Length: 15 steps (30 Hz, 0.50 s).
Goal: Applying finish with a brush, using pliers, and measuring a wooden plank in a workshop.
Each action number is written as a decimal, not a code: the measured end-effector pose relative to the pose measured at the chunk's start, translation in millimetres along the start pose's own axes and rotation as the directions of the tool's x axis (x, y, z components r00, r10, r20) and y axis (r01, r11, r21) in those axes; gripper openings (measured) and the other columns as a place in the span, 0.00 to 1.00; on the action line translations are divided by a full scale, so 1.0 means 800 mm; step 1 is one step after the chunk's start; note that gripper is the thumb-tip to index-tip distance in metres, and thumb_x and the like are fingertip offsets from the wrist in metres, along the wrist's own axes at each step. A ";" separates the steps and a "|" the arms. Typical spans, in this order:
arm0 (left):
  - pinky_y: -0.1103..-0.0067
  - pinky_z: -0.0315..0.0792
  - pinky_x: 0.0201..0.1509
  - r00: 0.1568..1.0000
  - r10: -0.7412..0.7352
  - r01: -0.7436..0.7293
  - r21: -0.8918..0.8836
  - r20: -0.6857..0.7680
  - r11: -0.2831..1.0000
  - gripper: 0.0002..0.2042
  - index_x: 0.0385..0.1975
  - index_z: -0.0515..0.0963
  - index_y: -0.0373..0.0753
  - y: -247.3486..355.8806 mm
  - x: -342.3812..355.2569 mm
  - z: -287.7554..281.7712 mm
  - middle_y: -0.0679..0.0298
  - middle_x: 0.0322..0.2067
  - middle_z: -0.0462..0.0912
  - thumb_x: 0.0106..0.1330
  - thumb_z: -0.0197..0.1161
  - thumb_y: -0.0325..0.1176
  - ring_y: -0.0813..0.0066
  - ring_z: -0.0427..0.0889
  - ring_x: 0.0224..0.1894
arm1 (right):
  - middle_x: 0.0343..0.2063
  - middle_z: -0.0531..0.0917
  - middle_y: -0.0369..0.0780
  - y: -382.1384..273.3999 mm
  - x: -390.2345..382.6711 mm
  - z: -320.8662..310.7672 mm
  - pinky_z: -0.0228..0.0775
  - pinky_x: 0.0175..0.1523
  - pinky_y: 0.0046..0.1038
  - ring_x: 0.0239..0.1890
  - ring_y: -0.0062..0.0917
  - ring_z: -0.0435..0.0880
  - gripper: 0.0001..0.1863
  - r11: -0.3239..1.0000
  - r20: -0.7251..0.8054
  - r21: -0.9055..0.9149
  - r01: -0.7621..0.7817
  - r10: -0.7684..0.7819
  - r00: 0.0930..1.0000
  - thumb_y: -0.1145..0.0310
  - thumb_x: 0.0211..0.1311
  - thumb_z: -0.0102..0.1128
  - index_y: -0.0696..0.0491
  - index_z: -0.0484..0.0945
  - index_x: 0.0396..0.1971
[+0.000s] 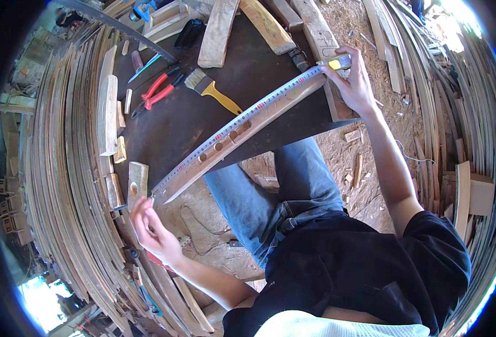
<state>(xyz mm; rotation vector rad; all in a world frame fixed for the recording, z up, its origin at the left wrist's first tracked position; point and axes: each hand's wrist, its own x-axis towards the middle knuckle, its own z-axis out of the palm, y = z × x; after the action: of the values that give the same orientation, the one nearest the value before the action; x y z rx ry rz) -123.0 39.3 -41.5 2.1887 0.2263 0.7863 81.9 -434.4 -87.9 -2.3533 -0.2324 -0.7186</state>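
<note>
My right hand [353, 84] grips a yellow tape measure [335, 63] at the upper right. Its extended blade [270, 99] runs diagonally along a wooden bar [276, 112] that has several round holes. At the lower left end, my left hand [156, 232] pinches the tip of the blade beside the bar. A yellow-handled brush [221, 98] and red-handled pliers [154, 96] lie on the dark worktop [163, 132] just beyond the bar.
A saw blade [147, 44], short wooden blocks [217, 36] and a slim blue tool [141, 70] are on the worktop. Long stacked boards [65, 157] flank me on the left, more [478, 129] on the right. My legs [309, 177] are below the worktop's edge, above a floor with offcuts and cords.
</note>
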 end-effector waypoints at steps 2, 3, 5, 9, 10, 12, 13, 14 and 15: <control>0.69 0.79 0.55 0.987 0.103 -0.106 0.018 0.126 0.994 0.11 0.48 0.84 0.32 0.027 0.001 0.003 0.52 0.49 0.87 0.79 0.58 0.32 0.60 0.87 0.52 | 0.47 0.81 0.49 0.000 0.000 -0.001 0.73 0.59 0.39 0.51 0.39 0.82 0.32 1.000 -0.008 0.023 -0.017 0.018 1.000 0.55 0.66 0.76 0.58 0.70 0.58; 0.69 0.80 0.54 0.955 0.176 -0.186 0.022 0.238 0.982 0.10 0.44 0.85 0.32 0.041 -0.001 0.006 0.53 0.47 0.88 0.77 0.60 0.31 0.60 0.88 0.50 | 0.46 0.82 0.49 0.001 0.000 -0.002 0.75 0.57 0.38 0.50 0.38 0.84 0.32 0.997 -0.010 0.072 -0.042 0.043 0.999 0.54 0.68 0.75 0.59 0.70 0.58; 0.70 0.80 0.51 0.903 0.190 -0.170 -0.086 0.386 0.982 0.07 0.44 0.86 0.34 0.060 -0.002 0.023 0.56 0.44 0.89 0.73 0.64 0.27 0.62 0.89 0.46 | 0.45 0.84 0.49 0.001 0.000 -0.003 0.77 0.56 0.37 0.48 0.36 0.86 0.32 0.990 -0.005 0.125 -0.067 0.068 0.998 0.53 0.69 0.74 0.60 0.69 0.58; 0.66 0.75 0.61 0.885 0.153 -0.239 0.147 0.440 0.960 0.12 0.52 0.86 0.39 0.074 0.002 0.062 0.59 0.55 0.86 0.73 0.68 0.32 0.58 0.83 0.56 | 0.43 0.86 0.48 0.002 0.000 -0.003 0.80 0.52 0.36 0.43 0.36 0.88 0.35 0.975 -0.054 0.125 -0.186 0.194 0.980 0.49 0.69 0.73 0.62 0.70 0.59; 0.63 0.72 0.65 0.890 0.146 -0.259 0.215 0.432 0.942 0.13 0.53 0.86 0.41 0.073 0.002 0.069 0.59 0.58 0.83 0.72 0.69 0.34 0.56 0.80 0.59 | 0.43 0.86 0.49 0.002 0.000 -0.003 0.80 0.52 0.37 0.44 0.36 0.88 0.36 0.990 -0.074 0.046 -0.132 0.135 0.988 0.49 0.69 0.73 0.62 0.70 0.59; 0.60 0.69 0.68 0.901 0.122 -0.261 0.296 0.415 0.919 0.14 0.54 0.86 0.43 0.070 0.005 0.079 0.59 0.61 0.81 0.71 0.69 0.36 0.53 0.77 0.62 | 0.42 0.85 0.50 0.003 -0.001 -0.002 0.79 0.53 0.38 0.45 0.38 0.88 0.36 0.996 -0.077 -0.073 -0.047 0.042 0.996 0.48 0.68 0.74 0.62 0.69 0.59; 0.59 0.69 0.68 0.897 0.139 -0.297 0.340 0.419 0.892 0.14 0.54 0.86 0.45 0.067 0.007 0.083 0.59 0.63 0.79 0.71 0.70 0.37 0.52 0.75 0.63 | 0.42 0.85 0.50 0.003 0.000 -0.001 0.79 0.53 0.38 0.45 0.38 0.88 0.36 0.996 -0.090 -0.067 -0.056 0.050 0.995 0.48 0.68 0.74 0.62 0.69 0.59; 0.57 0.68 0.69 0.893 0.153 -0.328 0.380 0.423 0.865 0.15 0.55 0.86 0.46 0.065 0.008 0.086 0.59 0.66 0.77 0.70 0.71 0.39 0.51 0.73 0.65 | 0.43 0.85 0.50 0.003 -0.001 -0.001 0.78 0.53 0.38 0.46 0.39 0.88 0.36 0.996 -0.079 -0.046 -0.072 0.069 0.995 0.49 0.68 0.74 0.62 0.69 0.59; 0.57 0.68 0.69 0.891 0.151 -0.331 0.384 0.427 0.862 0.15 0.55 0.86 0.46 0.064 0.008 0.088 0.59 0.66 0.77 0.70 0.71 0.39 0.51 0.73 0.65 | 0.43 0.85 0.51 0.004 0.000 -0.001 0.78 0.54 0.39 0.47 0.40 0.87 0.36 0.996 -0.065 -0.026 -0.086 0.085 0.994 0.49 0.68 0.74 0.62 0.69 0.59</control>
<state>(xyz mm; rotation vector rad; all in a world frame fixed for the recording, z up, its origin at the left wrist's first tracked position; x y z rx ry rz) -80.1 -36.1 -36.6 2.8038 -0.0893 0.4419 82.1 -437.1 -89.0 -2.3478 -0.0932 -0.7592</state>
